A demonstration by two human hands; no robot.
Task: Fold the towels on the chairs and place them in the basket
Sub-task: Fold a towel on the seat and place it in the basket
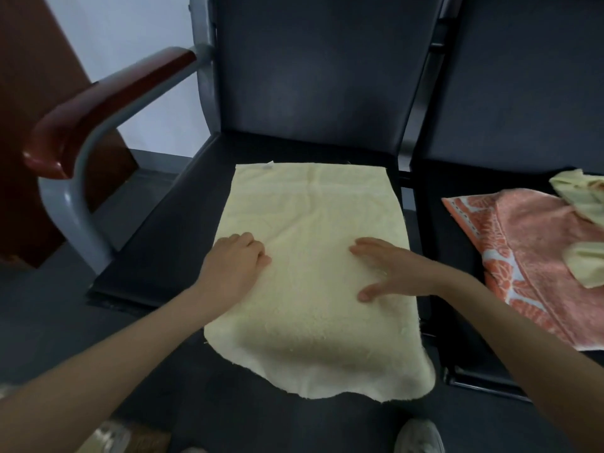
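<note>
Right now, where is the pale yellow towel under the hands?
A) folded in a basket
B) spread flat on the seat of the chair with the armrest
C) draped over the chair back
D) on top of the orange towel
B: the pale yellow towel lies spread on the seat, its near edge hanging over the front, with the left hand and right hand resting on it.

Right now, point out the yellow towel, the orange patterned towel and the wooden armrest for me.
yellow towel [310, 207]: head view, bare far half beyond the hands.
orange patterned towel [529, 243]: head view, plain orange middle.
wooden armrest [108, 96]: head view, top of the red-brown pad.
</note>
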